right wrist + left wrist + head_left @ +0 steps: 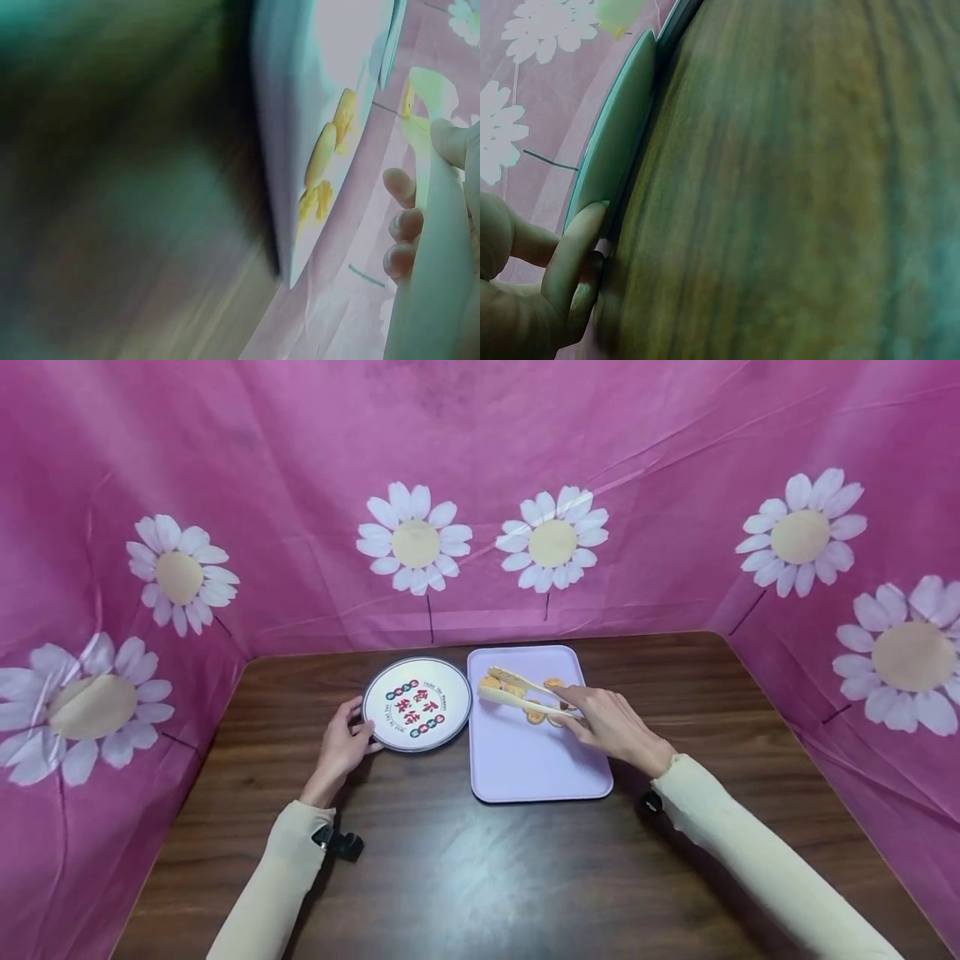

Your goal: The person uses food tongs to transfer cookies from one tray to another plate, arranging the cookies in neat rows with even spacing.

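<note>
My left hand [345,745] grips the near left rim of a round white plate [446,693] with a dark edge and red lettering. In the left wrist view the fingers meet the rim of the plate [619,142], low over the table. My right hand [618,727] holds pale tongs [517,701] above a lilac tray [525,764]. Between the tong tips sits a yellow biscuit [408,99], seen in the right wrist view, raised off the tray. Several more biscuits [535,717] lie on the tray's upper half, partly hidden by the tongs.
Plate and tray stand side by side on a dark brown wooden table [420,860], nearly touching. A pink curtain [315,568] with white daisies encloses the back and both sides. Black wrist cameras are strapped at both cuffs.
</note>
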`<state>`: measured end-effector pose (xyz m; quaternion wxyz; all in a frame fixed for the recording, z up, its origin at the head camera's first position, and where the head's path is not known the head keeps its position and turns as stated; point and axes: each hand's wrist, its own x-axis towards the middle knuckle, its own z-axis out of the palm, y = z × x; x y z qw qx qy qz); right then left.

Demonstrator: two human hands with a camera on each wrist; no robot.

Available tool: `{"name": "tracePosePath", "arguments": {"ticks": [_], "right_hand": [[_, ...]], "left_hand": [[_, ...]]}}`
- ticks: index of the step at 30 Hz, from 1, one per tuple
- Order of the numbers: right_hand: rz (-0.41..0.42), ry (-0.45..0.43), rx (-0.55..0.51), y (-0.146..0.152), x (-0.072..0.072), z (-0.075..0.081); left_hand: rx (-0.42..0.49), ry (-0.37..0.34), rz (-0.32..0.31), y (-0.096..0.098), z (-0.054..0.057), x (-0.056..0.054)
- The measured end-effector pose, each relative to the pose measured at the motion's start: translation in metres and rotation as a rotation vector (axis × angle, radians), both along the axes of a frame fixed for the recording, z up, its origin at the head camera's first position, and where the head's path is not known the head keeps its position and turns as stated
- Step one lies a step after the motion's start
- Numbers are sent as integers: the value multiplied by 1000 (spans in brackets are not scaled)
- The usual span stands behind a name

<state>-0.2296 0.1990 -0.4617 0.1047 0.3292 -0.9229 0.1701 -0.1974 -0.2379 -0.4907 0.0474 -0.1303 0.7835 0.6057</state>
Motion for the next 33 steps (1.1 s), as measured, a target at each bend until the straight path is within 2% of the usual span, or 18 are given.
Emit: {"name": "tracePosePath", "arguments": {"ticks": [5, 12, 19, 24, 33], "right_hand": [[24, -19, 12, -22, -16, 0], [104, 15, 35, -59, -35, 4], [143, -8, 60, -96, -47, 3], [182, -17, 75, -121, -51, -3], [190, 3, 120, -146, -60, -14]], "left_hand": [[-13, -1, 6, -1, 0, -2], [-2, -7, 11, 0, 0, -1], [0, -23, 9, -1, 1, -3], [7, 6, 24, -2, 2, -4], [42, 27, 33, 1, -3, -2]]}}
